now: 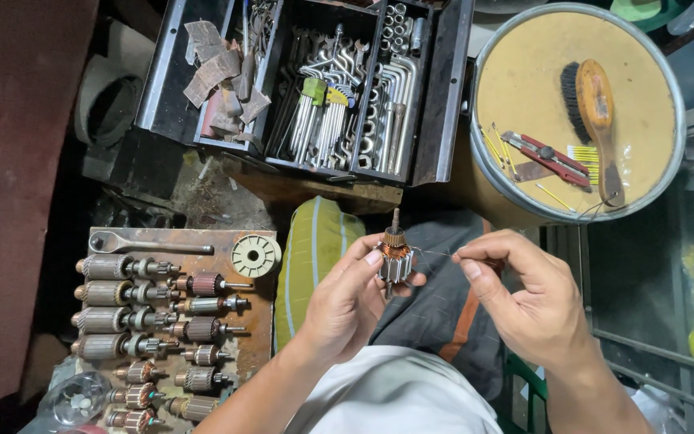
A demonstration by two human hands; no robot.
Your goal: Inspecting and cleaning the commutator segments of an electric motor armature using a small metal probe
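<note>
At centre frame, above the person's lap, the left hand [345,304] is closed around a small motor armature [395,259], fingers and thumb clamped on its slotted core, shaft end pointing up and away. Copper winding shows at the armature's upper end, just below the shaft tip. The right hand [528,296] sits just beside it to the right, thumb and forefinger pinched together on a thin wire [435,253] that runs taut from the armature to the fingertips. The two hands are near each other but not touching.

Under the hands: dark cloth with an orange stripe [463,321] and a green striped cushion [311,249].

To the left, a rusty metal tray [260,321] holds two rows of further armatures [126,293], larger ones at the top, smaller ones toward the bottom. A ratchet wrench [150,243] and a pale round slotted disc [255,255] lie along its upper edge.

Above, an open black toolbox [443,88] holds hex keys, spanners, sockets and scraps of sandpaper [214,72].

Upper right, a round drum top [524,72] carries a wooden-handled brush [596,112], a red-handled cutter [548,157] and yellow sticks.
</note>
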